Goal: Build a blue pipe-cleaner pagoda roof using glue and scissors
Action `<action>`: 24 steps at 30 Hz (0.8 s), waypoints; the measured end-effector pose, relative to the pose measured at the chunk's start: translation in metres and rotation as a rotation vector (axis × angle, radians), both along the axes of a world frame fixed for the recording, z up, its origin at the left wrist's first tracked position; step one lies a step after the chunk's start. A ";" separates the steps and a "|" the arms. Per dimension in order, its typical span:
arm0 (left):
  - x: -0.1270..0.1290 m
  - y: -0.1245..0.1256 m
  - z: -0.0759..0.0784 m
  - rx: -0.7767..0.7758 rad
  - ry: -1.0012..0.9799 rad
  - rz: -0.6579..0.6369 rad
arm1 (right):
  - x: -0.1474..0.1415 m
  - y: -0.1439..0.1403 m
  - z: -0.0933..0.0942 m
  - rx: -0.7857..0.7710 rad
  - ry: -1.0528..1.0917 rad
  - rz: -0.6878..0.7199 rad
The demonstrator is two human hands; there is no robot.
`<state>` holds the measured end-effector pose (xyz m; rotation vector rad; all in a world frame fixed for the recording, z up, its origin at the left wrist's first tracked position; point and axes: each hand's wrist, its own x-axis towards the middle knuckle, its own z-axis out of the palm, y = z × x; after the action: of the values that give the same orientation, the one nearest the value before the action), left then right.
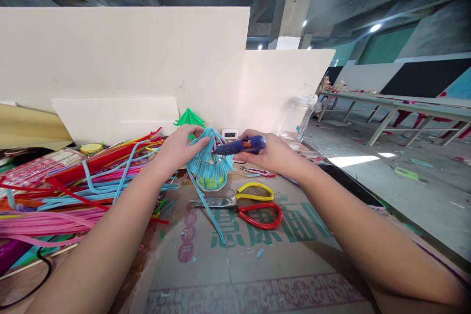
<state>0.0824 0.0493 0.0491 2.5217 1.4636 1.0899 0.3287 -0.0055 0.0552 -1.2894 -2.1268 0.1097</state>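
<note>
A small pavilion-like model (203,164) with a roof of light blue pipe cleaners stands on the printed board, its base light green and blue. My left hand (183,147) grips the roof near the top, thumb in front and fingers partly hidden behind. In my right hand (268,152) is a dark blue hot glue gun (239,146) with an orange trigger, its nozzle pointing left at the roof's right side. A loose blue pipe cleaner (206,208) runs from the model toward me. Just in front lie scissors (235,201) with one yellow and one red handle.
Bundles of coloured pipe cleaners (69,196) cover the left side. Behind the model are a green roof-shaped piece (189,117), a small white digital clock (230,133) and white panels (121,54). A clear jug (297,120) stands at the back right, near the table edge.
</note>
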 end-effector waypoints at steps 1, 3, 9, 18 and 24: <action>0.000 0.000 0.000 -0.001 0.002 0.002 | 0.000 0.000 0.000 -0.005 0.001 0.005; 0.000 -0.001 0.001 -0.003 0.003 0.005 | -0.001 -0.001 0.000 -0.014 -0.001 0.011; 0.000 -0.001 0.001 -0.004 0.007 0.003 | 0.000 -0.001 0.000 -0.012 -0.015 0.000; 0.000 0.000 0.001 -0.008 0.002 -0.014 | 0.000 -0.006 0.005 0.023 -0.084 -0.020; -0.001 0.000 0.002 -0.014 0.004 -0.023 | 0.007 -0.007 0.014 -0.102 0.052 0.112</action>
<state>0.0812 0.0491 0.0508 2.5260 1.4341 1.0678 0.3353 -0.0122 0.0692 -1.2101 -2.1724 0.3000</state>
